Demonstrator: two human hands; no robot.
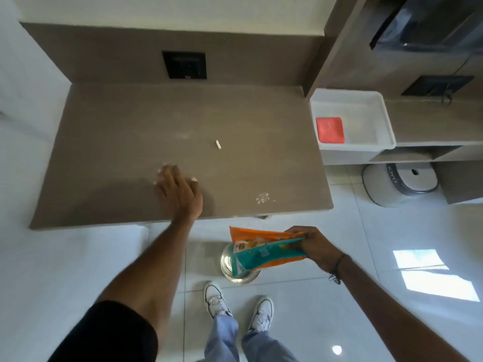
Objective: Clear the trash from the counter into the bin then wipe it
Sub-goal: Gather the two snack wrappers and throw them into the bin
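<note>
Partly, wrappers (264, 250) in the right hand (315, 246) hide the bin (227, 262).

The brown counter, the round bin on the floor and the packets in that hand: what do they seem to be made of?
The brown matte counter looks like stone or laminate: flat, dull, faintly speckled. The round shiny silver bin seems to be polished metal, since it mirrors the light. The orange and teal snack packets, held in the right hand, look like thin printed plastic film, glossy and creased.
</note>
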